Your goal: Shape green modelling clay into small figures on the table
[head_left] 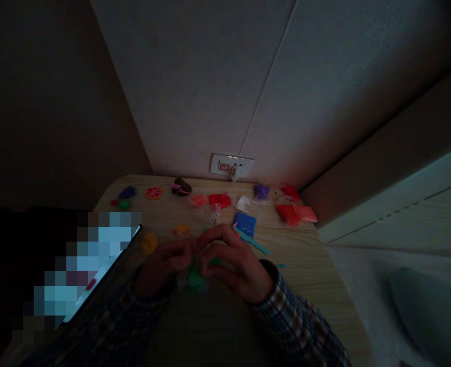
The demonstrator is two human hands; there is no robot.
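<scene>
A green lump of modelling clay (197, 279) in what looks like a clear plastic bag is between my two hands, low over the table's near side. My left hand (163, 266) is closed, pinching the bag's edge. From the other side, my right hand (236, 262) curls its fingers round the bag, and more green shows between thumb and fingers. The picture is dark, so the exact grip points are hard to see. Just beyond my right hand lie a turquoise plastic clay tool (253, 241) and a blue clay packet (244, 224).
Along the back lie red packets (289, 214), a purple one (261, 191), a white one (244, 204), a brown clay piece (181, 187) and an orange-pink disc (154, 192). Yellow clay (149, 243) sits near my left hand. A lit screen (95, 278) stands left; a wall socket (232, 165) is behind.
</scene>
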